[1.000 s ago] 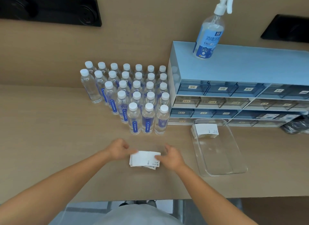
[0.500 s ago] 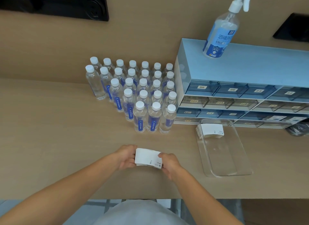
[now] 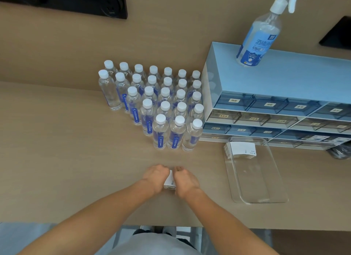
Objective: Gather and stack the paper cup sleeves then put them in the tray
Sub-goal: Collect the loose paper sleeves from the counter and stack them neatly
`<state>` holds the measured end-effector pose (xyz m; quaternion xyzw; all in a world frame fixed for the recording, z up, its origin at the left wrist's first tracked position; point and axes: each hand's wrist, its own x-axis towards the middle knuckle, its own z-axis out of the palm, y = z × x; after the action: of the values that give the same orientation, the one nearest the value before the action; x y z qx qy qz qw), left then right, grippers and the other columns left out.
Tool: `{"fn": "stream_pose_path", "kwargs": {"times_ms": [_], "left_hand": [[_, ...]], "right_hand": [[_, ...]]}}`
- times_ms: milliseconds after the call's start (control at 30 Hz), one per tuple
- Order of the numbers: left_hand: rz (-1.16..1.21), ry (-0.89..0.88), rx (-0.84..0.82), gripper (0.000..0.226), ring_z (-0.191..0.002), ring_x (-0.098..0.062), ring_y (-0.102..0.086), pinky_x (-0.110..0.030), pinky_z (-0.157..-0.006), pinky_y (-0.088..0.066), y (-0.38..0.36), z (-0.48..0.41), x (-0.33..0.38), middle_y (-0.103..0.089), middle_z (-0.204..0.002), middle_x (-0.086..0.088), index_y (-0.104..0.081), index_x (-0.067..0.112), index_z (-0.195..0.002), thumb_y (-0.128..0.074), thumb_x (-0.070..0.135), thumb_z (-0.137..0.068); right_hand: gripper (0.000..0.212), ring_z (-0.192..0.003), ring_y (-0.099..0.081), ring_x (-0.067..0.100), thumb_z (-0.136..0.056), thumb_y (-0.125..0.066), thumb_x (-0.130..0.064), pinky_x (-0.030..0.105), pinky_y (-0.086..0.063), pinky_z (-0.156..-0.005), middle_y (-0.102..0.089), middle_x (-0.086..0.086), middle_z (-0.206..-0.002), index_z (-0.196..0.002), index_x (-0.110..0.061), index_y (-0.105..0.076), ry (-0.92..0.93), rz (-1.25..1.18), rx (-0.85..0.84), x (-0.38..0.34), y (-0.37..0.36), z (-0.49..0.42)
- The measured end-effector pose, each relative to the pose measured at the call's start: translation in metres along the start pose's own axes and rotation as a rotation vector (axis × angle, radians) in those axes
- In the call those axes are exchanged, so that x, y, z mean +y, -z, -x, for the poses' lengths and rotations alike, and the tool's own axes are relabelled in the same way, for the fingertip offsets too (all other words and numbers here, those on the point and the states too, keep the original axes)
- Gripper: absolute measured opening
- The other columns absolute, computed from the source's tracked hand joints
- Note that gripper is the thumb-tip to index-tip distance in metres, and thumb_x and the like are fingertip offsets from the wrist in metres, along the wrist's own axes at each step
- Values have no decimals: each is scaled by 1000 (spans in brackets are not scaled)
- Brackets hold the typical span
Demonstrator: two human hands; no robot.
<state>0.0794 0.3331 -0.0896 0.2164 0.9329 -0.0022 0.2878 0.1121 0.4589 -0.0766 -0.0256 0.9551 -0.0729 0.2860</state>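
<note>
A small stack of white paper cup sleeves (image 3: 169, 181) sits on the tan table near the front edge, mostly hidden between my hands. My left hand (image 3: 155, 177) grips its left side and my right hand (image 3: 185, 180) grips its right side, knuckles almost touching. Only a narrow strip of the stack shows. To the right lies a clear plastic tray (image 3: 266, 197) with another stack of white sleeves (image 3: 241, 150) lying in its far end.
A block of several water bottles (image 3: 161, 106) stands behind my hands. A blue drawer cabinet (image 3: 284, 80) stands at the back right with a spray bottle (image 3: 256, 40) on top. The table's front edge runs just below my forearms.
My hands have closed in from both sides of the sleeves, pressing the spread stack into a tight one between them. The camera has tilted, shifting the scene.
</note>
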Motion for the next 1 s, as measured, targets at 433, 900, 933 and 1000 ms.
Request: {"fn": "stream_pose_path", "kwargs": {"times_ms": [433, 900, 933, 1000], "left_hand": [[-4, -75, 95, 36, -112, -31, -60, -36, -91, -47, -20, -7, -6, -63, -120, -9, -54, 12, -119, -63, 13, -84], [195, -57, 138, 30, -106, -27, -62, -34, -82, -50, -23, 2, -12, -64, -113, -2, -56, 16, -108, -64, 26, -81], [180, -55, 128, 33, -107, -27, -62, -34, -82, -49, -20, 1, -11, -64, -113, -3, -56, 16, -110, -67, 29, -81], [133, -54, 97, 47, -111, -27, -59, -35, -86, -49, -13, -2, -11, -62, -117, -6, -55, 15, -115, -74, 34, -77]], "right_hand": [[38, -106, -62, 33, -78, -59, -9, 35, -49, -80, -64, 6, -117, -115, -16, -55, 40, -46, 133, 12, -17, -6], [38, -102, -62, 33, -75, -62, -16, 36, -50, -78, -64, 5, -115, -113, -17, -55, 89, -66, 113, 18, -19, -5], [40, -105, -62, 33, -77, -63, -16, 36, -49, -79, -63, 6, -118, -115, -16, -54, 87, -51, 101, 18, -18, -7], [53, -113, -59, 33, -74, -74, -20, 37, -49, -86, -59, 8, -125, -121, -13, -50, 75, -27, 64, 17, -12, -9]]}}
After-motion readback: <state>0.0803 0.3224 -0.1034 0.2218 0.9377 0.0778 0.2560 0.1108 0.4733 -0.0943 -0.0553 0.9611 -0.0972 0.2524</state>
